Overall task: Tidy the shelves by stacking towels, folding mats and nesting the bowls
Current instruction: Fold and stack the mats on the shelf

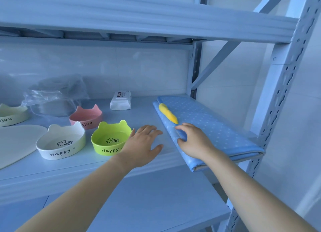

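Mat (208, 124) folded; axis back-left to front-right | right hand (192, 141) pinches edge

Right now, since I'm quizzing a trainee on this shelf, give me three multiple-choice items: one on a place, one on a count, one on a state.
1. Where does the yellow piece lie? A on the blue mat; B in the green bowl; C in the pink bowl.
2. How many eared bowls show? A two; B four; C six.
3. What does the right hand do? A hangs idle; B grips the mat's edge; C lifts a bowl.
Answers: A, it rests on the mat's dotted top; B, the cream bowl and white bowl join the pink and green; B, its fingers curl round the folded edge.
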A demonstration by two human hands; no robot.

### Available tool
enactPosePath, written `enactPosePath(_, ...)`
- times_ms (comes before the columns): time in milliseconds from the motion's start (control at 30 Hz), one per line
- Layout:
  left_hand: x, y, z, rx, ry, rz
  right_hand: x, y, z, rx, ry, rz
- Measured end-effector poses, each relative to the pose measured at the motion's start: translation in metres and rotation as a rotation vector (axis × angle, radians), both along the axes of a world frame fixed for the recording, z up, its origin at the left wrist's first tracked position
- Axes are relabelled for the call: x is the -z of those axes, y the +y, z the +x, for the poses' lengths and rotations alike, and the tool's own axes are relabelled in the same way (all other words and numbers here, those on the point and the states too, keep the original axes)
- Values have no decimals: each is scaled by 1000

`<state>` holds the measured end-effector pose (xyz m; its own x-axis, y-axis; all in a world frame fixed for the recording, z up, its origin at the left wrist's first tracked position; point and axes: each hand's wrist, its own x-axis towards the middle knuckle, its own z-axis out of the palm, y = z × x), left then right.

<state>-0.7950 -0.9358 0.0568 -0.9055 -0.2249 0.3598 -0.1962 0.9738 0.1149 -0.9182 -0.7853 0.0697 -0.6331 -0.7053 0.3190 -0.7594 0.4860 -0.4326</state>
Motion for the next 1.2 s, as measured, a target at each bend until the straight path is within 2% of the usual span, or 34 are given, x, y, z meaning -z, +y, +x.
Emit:
enactPosePath(133,2,10,-12,-13,10,25,4,2,-13,77,-26,199)
enactPosePath(367,13,21,-37,-65,-19,67,5,4,-34,-78,-57,214)
enactPosePath(500,15,23,-44,-106,-15,85,6,1,-37,-83,-26,227)
enactPosePath(633,11,24,-44,-135,9,76,4,-4,-33,-78,-1,166)
enactPosePath(867,-3,8,-18,-196,115,50,-3,-23,-11,-232,3,-2)
enactPosePath(1200,-6,-36,75,-316,128,36,-3,-91,59,-426,-45,-104)
